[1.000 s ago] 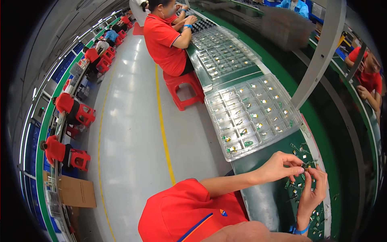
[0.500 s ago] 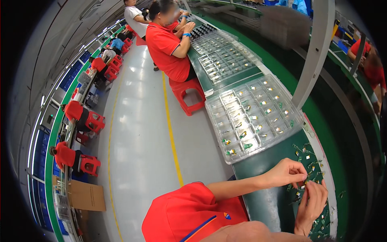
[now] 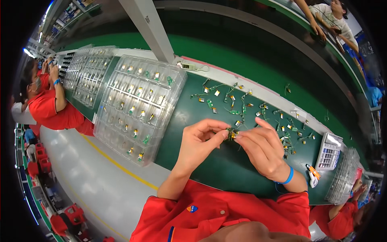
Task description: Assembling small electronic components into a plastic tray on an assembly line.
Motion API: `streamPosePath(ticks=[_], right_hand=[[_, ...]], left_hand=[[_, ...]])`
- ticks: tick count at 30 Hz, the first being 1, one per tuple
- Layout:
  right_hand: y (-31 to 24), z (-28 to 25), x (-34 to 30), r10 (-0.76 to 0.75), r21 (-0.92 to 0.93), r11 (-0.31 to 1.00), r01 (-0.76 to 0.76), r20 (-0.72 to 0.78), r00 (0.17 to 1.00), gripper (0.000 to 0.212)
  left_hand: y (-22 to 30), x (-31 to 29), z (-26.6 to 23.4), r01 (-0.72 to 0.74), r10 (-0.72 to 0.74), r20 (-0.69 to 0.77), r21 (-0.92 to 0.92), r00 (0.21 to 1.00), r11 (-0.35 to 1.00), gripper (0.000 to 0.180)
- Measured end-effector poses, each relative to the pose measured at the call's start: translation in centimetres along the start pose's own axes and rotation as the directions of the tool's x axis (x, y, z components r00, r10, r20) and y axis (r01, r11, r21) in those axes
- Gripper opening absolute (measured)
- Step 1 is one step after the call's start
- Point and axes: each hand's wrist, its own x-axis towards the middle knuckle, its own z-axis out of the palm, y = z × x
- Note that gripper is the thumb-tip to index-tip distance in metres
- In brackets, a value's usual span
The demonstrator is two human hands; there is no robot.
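Observation:
Both hands meet above the green table, pinching one small green circuit board with a silver and yellow part attached. My left hand grips its left side between thumb and fingertips. From the other side my right hand, with a blue band at the wrist, closes its thumb and fingers on the yellow part; its index finger is raised. Beyond the hands, several similar boards with wires lie scattered over the table. On the left, a clear compartment tray holds such boards in its cells.
A calculator, an orange and white hand tool and stacked clear trays occupy the right end. A metal post rises behind the tray, next to a small device. A co-worker sits at the left.
The view has swung to the right, bringing the calculator, hand tool and right-hand trays into sight. My hands remain together at the small board; the right wrist now shows.

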Motion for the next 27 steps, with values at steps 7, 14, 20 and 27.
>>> streamPosePath(ticks=[7, 14, 20, 27], right_hand=[[-0.4, -0.2, -0.1, -0.056, -0.072, 0.996, 0.06, 0.058, 0.997, 0.026], [-0.2, 0.4, -0.5, -0.097, -0.111, 0.988, 0.104, 0.068, 0.993, 0.027], [-0.6, 0.0, -0.1, -0.136, -0.2, 0.966, 0.162, 0.135, 0.981, 0.022], [-0.5, -0.2, -0.4, -0.123, -0.188, 0.97, 0.152, 0.155, 0.98, 0.018]], left_hand=[[-0.3, -0.3, 0.9, 0.029, -0.032, -0.049, -0.07, 0.998, 0.997, 0.01], [-1.1, 0.1, 0.7, 0.028, -0.026, -0.086, 0.024, 0.996, 0.999, 0.01], [-0.4, 0.3, 0.6, 0.028, -0.028, -0.031, 0.014, 0.999, 1.0, 0.012], [-0.5, 0.5, 0.7, 0.079, -0.078, -0.012, 0.04, 0.997, 0.996, 0.01]])
